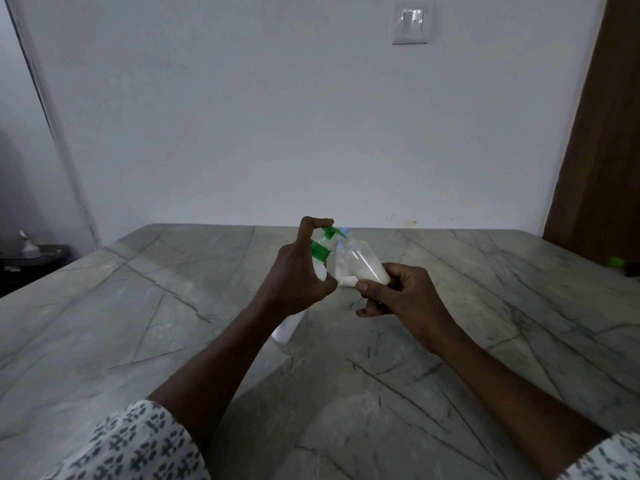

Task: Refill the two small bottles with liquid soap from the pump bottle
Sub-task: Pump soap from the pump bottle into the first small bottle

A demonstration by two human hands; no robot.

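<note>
Patterned sleeves (pixel 131 445) frame the bottom corners, and two bare forearms reach forward over a grey veined stone table (pixel 104 323).

The left hand (pixel 298 278) grasps the pump bottle (pixel 320 252), fingers wrapped around its white body just under the green collar. Its index finger (pixel 313 221) is hooked over the green pump head (pixel 329 233). The bottle's white base shows below the wrist, close to the tabletop; I cannot tell whether it rests there.

Just beside it, the right hand (pixel 401 296) pinches a small bottle (pixel 367 266) by its lower end, thumb in front and curled fingers behind. This clear bottle is tilted, with its mouth raised toward the pump spout and white soap pooled at its low end near the thumb. A bluish glint sits where spout and mouth meet, too blurred to resolve.

Between the two hands is a second clear shape (pixel 341 268) with white inside and a small white cap-like piece beneath it. Whether this is the other small bottle cannot be told.

Farther off, a small green object (pixel 616 261) lies at the table's right edge. A dark stand (pixel 31 261) sits beyond the left edge. Behind everything is a pale wall with a switch plate (pixel 410 24), and a brown door (pixel 602 133) is on the right.
</note>
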